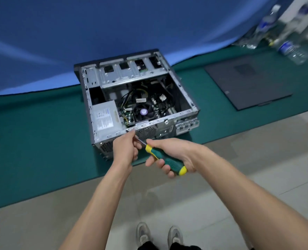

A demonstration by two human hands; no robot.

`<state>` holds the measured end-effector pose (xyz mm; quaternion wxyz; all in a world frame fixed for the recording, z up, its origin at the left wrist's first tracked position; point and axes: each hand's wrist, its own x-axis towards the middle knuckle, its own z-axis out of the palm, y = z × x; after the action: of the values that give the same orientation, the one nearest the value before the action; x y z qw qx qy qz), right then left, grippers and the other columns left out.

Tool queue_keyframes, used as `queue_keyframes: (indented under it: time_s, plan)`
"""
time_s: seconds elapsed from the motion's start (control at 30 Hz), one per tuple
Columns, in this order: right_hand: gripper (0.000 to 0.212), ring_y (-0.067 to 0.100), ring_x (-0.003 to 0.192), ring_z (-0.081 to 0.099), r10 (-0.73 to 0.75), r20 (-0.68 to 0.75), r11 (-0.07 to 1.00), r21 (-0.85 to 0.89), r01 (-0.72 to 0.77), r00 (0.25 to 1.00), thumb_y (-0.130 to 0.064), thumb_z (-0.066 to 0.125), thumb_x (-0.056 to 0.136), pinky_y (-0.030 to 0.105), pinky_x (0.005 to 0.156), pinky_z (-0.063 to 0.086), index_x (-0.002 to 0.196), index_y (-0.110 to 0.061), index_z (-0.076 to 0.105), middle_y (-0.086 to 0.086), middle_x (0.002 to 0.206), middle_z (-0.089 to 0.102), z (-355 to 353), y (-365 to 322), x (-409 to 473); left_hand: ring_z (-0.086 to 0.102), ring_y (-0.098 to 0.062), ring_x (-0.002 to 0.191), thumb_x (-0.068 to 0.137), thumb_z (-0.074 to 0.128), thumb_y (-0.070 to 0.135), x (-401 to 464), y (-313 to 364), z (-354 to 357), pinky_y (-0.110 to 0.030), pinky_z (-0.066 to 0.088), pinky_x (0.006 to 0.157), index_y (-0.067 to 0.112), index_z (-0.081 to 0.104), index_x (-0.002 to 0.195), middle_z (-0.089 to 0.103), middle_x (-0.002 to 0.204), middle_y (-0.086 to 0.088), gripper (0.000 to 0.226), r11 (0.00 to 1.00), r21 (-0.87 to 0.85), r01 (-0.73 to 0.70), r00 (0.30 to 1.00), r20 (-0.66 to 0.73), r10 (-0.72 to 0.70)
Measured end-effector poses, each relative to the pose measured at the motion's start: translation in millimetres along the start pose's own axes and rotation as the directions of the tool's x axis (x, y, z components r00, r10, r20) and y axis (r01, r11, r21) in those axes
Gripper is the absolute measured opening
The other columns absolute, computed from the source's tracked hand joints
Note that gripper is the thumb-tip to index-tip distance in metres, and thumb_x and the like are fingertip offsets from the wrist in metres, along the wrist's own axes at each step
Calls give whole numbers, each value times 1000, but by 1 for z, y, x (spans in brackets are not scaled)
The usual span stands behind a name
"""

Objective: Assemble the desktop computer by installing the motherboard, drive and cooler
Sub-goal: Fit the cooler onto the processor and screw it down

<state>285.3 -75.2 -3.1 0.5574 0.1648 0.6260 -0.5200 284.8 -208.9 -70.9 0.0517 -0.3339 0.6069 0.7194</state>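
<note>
Computer case (131, 98) lies on its side with the open face up, resting on a green mat (32, 141) spread over the floor, with a blue cloth (77, 33) rising behind it. Inside the one case sit one motherboard (156, 105), one round black cooler fan (143, 112) with a purple centre label near the middle, one grey power supply (106, 121) in the near left corner, and a tangle of black cables above the fan. One silver drive cage (128, 73) runs across the far side; whether a drive sits in it cannot be told. One screwdriver (165, 158) with a green and yellow handle is in play: the right hand (175, 154) wraps its fingers round the handle, while the left hand (126, 147) pinches the metal shaft near the tip, which points at the near rim of the case just beside the power supply. Any screw at the tip is too small to make out. One dark flat side panel (247, 83) lies on the mat well to the right of the case. Two clear plastic bottles (290, 49) lie at the far right, blurred. Two grey shoes (158, 233) show at the bottom edge on the pale tiled floor (221, 204).
</note>
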Motion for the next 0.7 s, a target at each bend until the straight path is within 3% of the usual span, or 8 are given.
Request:
queue_keyframes:
  time_s: [0.13,0.27,0.37,0.43,0.53,0.7]
  plan:
    - [58,13,34,43,-201,-220,956,-257,142,954,-63,43,90,14,39,36,73,-10,62,-3,43,44,-35,-27,-25,27,-9,27,100,37,37,-1,20,34,-13,18,32,10,50,60,44,37,0,50,997,3,-75,995,62,75]
    - [52,20,35,47,-507,-332,854,-319,411,796,-53,59,86,21,41,37,60,-9,53,5,44,48,-79,-45,-26,28,-15,37,93,47,23,19,37,71,-20,21,39,10,44,59,37,43,-3,37,947,259,-189,978,141,157]
    - [45,22,40,51,-624,-397,779,-374,503,673,-40,65,84,27,50,40,55,-11,45,11,49,50,-128,-63,-15,28,-17,48,89,51,22,45,50,104,-29,24,53,12,37,58,30,50,-5,36,853,417,-314,948,190,256]
    - [40,19,42,56,-654,-428,756,-389,526,623,-30,63,86,26,52,43,54,-11,47,6,47,56,-165,-79,-1,26,-18,50,88,52,24,67,61,129,-31,23,56,17,30,54,28,50,-1,41,782,498,-374,928,209,310]
    - [24,13,49,55,-643,-442,766,-351,539,625,-17,62,86,25,54,42,62,-12,57,1,53,61,-226,-107,26,30,-17,48,84,53,25,111,82,178,-29,26,52,19,30,51,30,45,6,41,646,640,-416,899,181,399]
    - [20,20,56,38,-573,-499,819,-318,478,650,-16,61,80,30,57,34,77,3,55,4,57,44,-312,-144,77,46,-22,53,83,51,27,182,113,251,-28,27,48,13,38,56,45,48,2,33,429,836,-343,863,99,495]
